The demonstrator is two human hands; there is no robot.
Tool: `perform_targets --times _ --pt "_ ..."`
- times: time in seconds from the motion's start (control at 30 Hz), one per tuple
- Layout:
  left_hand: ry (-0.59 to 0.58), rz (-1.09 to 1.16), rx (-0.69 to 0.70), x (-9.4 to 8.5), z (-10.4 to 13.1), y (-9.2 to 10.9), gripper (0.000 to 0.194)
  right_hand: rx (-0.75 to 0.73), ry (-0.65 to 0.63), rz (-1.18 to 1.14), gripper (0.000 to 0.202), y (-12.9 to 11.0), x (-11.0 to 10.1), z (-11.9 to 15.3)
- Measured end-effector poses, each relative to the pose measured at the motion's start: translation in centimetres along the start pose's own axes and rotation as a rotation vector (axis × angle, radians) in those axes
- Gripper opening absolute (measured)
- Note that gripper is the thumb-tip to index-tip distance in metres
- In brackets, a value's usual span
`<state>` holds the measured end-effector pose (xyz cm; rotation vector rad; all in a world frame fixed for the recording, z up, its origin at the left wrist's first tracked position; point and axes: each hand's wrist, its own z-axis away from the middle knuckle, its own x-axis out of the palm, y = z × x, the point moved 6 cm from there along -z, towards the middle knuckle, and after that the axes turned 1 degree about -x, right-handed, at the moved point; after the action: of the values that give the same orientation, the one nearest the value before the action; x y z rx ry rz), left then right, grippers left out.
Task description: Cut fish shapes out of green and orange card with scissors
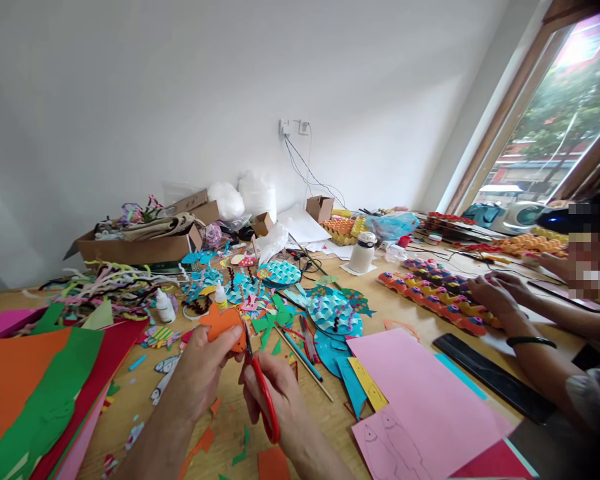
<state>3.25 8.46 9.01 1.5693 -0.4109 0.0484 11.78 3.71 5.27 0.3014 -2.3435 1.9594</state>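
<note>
In my left hand is an orange paper cutout, pinched between thumb and fingers. My right hand holds red-handled scissors, their blades pointing up at the right edge of the orange paper. Orange and green scraps lie on the wooden table below my hands. Just beyond the cutout stand two small white glue bottles, one to the left and one with a yellow label. A pink sheet with pencilled fish outlines lies to the right.
Coloured paper sheets are stacked at the left. Pipe cleaners, blue paper pieces and a cardboard box lie farther back. At the right, another person's hands touch painted egg trays. A black strip lies nearer.
</note>
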Motion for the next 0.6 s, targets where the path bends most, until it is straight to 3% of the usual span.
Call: perform_targets --times 0.6 --pt "0.021 -0.006 0.003 0.12 -0.16 -0.41 0.014 0.006 0.022 0.065 0.036 -0.01 -0.18 -0.01"
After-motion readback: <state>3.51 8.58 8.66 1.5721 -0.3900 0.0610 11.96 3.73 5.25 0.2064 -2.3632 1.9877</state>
